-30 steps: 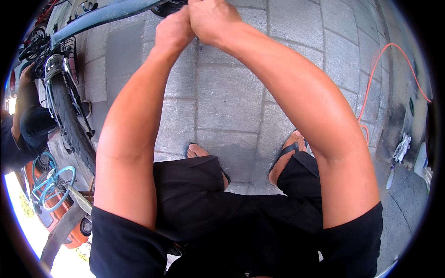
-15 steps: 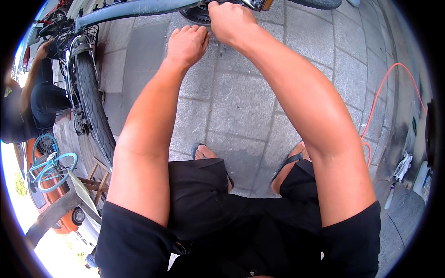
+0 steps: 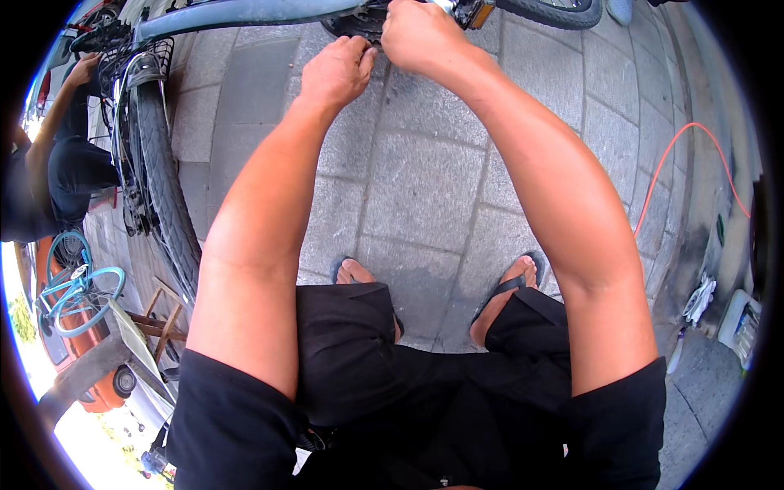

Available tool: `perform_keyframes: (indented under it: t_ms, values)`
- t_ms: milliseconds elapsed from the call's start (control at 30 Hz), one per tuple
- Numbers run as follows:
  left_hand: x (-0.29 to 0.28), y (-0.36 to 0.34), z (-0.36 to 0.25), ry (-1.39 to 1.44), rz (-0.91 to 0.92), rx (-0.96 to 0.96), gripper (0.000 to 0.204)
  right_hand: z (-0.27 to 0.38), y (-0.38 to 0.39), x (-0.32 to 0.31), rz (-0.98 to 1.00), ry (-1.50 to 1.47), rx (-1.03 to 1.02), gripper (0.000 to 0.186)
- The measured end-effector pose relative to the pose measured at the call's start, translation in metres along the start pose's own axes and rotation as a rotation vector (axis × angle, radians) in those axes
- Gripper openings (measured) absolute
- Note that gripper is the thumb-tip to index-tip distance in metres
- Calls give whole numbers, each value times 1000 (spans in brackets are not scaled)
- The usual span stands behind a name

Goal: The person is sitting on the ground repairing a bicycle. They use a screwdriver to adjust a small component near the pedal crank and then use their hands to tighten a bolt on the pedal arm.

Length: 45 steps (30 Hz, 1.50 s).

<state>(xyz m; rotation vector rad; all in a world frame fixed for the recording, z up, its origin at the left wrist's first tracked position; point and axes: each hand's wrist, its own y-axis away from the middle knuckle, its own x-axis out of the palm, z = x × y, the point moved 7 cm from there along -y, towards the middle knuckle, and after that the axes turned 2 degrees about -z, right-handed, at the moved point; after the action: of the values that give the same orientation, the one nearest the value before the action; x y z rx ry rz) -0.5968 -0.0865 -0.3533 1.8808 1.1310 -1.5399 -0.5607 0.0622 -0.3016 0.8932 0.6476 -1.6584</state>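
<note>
Both my arms stretch forward to the pale blue bicycle frame [image 3: 245, 15] at the top of the view. My left hand [image 3: 336, 72] is closed just below the dark chainring [image 3: 353, 26], its fingertips drawn together near the thumb. Whatever may be between those fingers is too small to make out. Slightly higher and to the right, my right hand [image 3: 420, 37] is curled shut beside the chainring, close to the crank. Its own back hides the fingertips and anything they grip. A pedal with an amber reflector [image 3: 482, 15] is just right of it.
On the left stand the bicycle's front wheel [image 3: 155, 155] and wire basket [image 3: 159, 55]; a person's hand [image 3: 82, 69] is near them. The rear tyre [image 3: 555, 15] is at upper right. An orange hose [image 3: 658, 167] loops over the paving. Farther left is a turquoise bicycle [image 3: 77, 286].
My left hand's fingers have turned and pinched together near the chainring. My right hand has shifted slightly right. More of the rear tyre shows as the view moves a little.
</note>
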Motion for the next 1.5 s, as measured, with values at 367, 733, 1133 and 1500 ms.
perform_keyframes:
  t_ms: [367, 733, 1133, 1500]
  values:
    - [5, -19, 10, 156, -180, -173, 35, -8, 24, -7, -34, 118, -48, 27]
    - [93, -78, -31, 1954, 10, -1059, 31, -27, 27, -4, -17, 106, -93, 30]
    - [120, -105, -44, 2175, -318, -1059, 23, -42, 48, -14, -129, 26, -141, 32]
    - [95, -96, -37, 2044, -595, -1260, 23, -32, 104, -72, -99, -5, -447, 33]
